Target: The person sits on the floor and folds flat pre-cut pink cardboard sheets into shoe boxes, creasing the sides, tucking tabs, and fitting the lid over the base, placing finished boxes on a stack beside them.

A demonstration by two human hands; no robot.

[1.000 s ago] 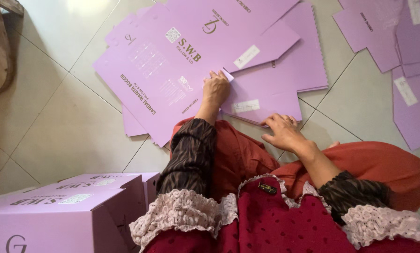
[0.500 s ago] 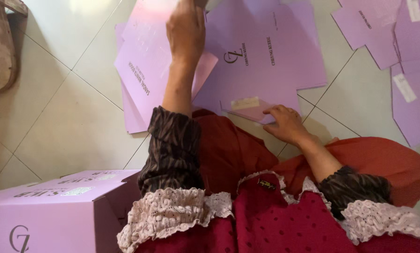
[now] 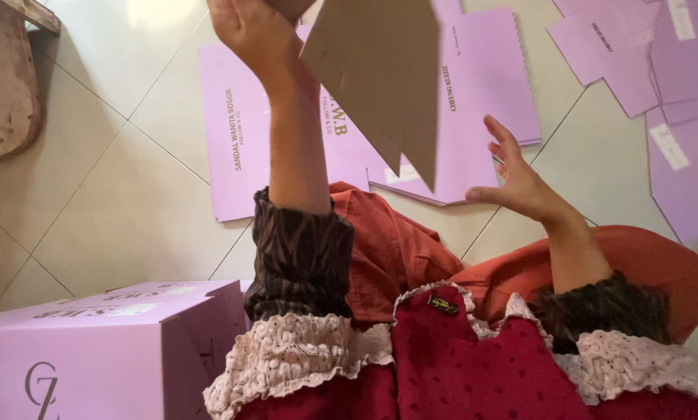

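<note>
While raised, left hand grips cardboard sheet | right hand fingers spread, empty

- Our left hand is cut off by the top edge, so we cannot see its fingertips or how they grip the raised brown cardboard sheet, whose upper part also leaves the frame.
- That sheet hides the middle of the flat lilac cardboard box blanks on the floor.
- The folded lilac cardboard box runs past the left and bottom edges.
- The worn wooden object at upper left is only partly shown.
</note>
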